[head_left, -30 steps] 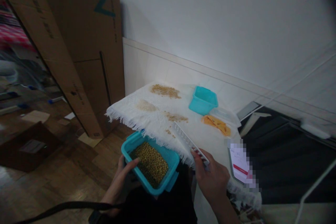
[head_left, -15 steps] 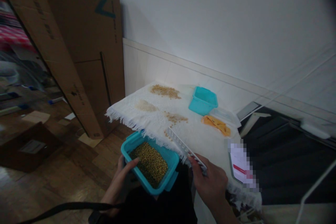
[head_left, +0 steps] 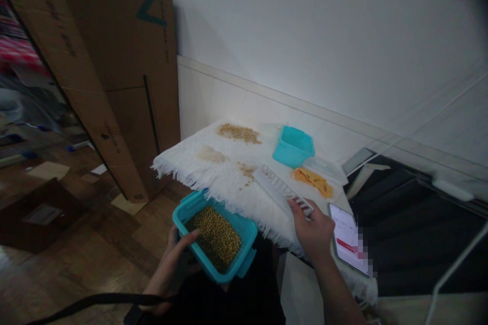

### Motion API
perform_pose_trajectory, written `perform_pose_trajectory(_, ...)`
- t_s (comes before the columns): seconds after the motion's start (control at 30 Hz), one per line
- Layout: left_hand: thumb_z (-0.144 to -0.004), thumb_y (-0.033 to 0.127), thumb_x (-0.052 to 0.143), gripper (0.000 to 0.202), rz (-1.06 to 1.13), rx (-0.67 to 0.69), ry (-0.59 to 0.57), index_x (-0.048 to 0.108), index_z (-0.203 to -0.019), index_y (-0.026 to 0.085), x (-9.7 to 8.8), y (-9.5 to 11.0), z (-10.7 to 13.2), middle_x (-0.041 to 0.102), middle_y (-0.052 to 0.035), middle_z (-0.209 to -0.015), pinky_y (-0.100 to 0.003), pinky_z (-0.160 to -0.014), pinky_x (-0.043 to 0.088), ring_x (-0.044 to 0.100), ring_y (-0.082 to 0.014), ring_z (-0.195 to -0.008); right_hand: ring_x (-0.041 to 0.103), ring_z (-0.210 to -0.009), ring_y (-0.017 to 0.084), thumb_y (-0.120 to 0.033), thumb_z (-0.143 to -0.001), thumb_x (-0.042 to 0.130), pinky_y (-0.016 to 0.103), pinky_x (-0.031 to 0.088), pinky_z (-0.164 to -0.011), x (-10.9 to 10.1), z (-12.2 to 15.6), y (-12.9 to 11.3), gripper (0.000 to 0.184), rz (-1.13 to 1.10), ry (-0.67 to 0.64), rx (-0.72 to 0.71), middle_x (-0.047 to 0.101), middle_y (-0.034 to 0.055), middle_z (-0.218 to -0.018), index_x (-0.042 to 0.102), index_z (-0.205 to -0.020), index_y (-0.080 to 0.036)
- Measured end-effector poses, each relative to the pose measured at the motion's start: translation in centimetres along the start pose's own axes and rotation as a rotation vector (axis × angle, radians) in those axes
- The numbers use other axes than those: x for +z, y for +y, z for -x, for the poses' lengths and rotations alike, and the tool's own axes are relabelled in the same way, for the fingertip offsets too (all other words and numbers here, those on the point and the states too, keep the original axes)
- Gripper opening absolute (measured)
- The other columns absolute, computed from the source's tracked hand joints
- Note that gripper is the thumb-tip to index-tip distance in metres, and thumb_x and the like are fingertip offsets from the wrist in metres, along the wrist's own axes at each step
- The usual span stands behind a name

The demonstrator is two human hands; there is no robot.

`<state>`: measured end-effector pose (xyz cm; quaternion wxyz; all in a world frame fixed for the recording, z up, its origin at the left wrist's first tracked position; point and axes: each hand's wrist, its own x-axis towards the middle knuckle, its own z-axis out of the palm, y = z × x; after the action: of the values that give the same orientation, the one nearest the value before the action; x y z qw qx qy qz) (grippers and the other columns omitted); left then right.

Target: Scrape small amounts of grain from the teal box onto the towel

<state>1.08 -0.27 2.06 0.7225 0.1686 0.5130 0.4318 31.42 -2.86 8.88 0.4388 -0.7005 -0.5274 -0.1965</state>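
Two-handed work at the edge of a table spread with a fringed white cloth. The left hand grips a blue-green tub by its side, the thumb bent over the rim and pointing inward; the other fingers are largely hidden behind the wall. The tub is held tilted, just in front of the near fringe, and contains a bed of yellowish beans. The right hand is closed on the near end of a long white tray divided into slots, its thumb pressed on top. The tray slants over the cloth, its far end beside a small scattered heap of tan grains; whether its underside touches the cloth cannot be told. Farther back on the cloth are a larger tan heap, near the wall, and a paler heap to the left. A second blue-green container stands at the back right, with a clear plastic piece and a crumpled orange rag near it. A phone, screen lit and partly blurred, lies to the right of the right hand. At the left, a tall cardboard box stands on the wooden floor
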Motion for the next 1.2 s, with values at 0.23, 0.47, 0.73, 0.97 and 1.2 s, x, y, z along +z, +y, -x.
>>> perform_pose_trajectory(0.23,-0.072,0.039,0.090,0.079,0.011,-0.030,0.004,0.047,-0.139,0.043,0.2,0.3,0.3,0.069,-0.0075,-0.131,-0.052,-0.079,0.065,0.076,-0.0348,-0.106,0.074,-0.054,0.024,-0.087,-0.091,0.045,0.029,0.053,-0.055,0.9,-0.5,0.5,0.079,-0.023,-0.097,0.069,0.077,0.0080,-0.062,0.083,-0.085,-0.018)
perform_pose_trajectory(0.47,-0.074,0.038,0.088,0.077,-0.001,-0.023,0.000,0.048,-0.140,0.043,0.0,0.1,0.0,0.066,-0.0087,-0.136,-0.055,-0.086,0.064,0.074,-0.0348,-0.112,0.071,-0.050,0.023,-0.087,-0.090,0.046,0.029,0.051,-0.051,0.5,-0.3,-0.2,0.078,-0.056,-0.085,0.048,0.075,0.0070,-0.059,0.081,-0.080,-0.019)
perform_pose_trajectory(0.73,-0.076,0.040,0.086,0.072,-0.011,-0.034,0.000,0.047,-0.137,0.042,0.2,0.2,0.1,0.063,-0.0085,-0.138,-0.058,-0.089,0.063,0.072,-0.0361,-0.116,0.069,-0.049,0.022,-0.085,-0.091,0.049,0.028,0.049,-0.051,-0.3,-0.3,-0.8,0.075,-0.069,-0.096,0.049,0.073,0.0069,-0.057,0.081,-0.079,-0.018)
perform_pose_trajectory(0.97,-0.075,0.038,0.087,0.071,-0.001,-0.033,0.021,0.049,-0.134,0.041,0.3,0.1,0.1,0.065,-0.0087,-0.135,-0.057,-0.088,0.063,0.073,-0.0365,-0.115,0.070,-0.050,0.023,-0.087,-0.091,0.044,0.029,0.049,-0.051,0.5,-0.8,-0.7,0.078,-0.030,-0.106,0.052,0.072,0.0065,-0.055,0.080,-0.080,-0.019)
perform_pose_trajectory(1.2,-0.070,0.042,0.091,0.082,0.005,-0.034,-0.005,0.046,-0.139,0.042,0.0,0.1,0.0,0.062,-0.0089,-0.142,-0.055,-0.089,0.063,0.069,-0.0395,-0.123,0.071,-0.049,0.021,-0.082,-0.095,0.047,0.027,0.050,-0.049,0.3,-0.4,-1.7,0.073,-0.063,-0.114,-0.019,0.074,0.0063,-0.057,0.081,-0.080,-0.019)
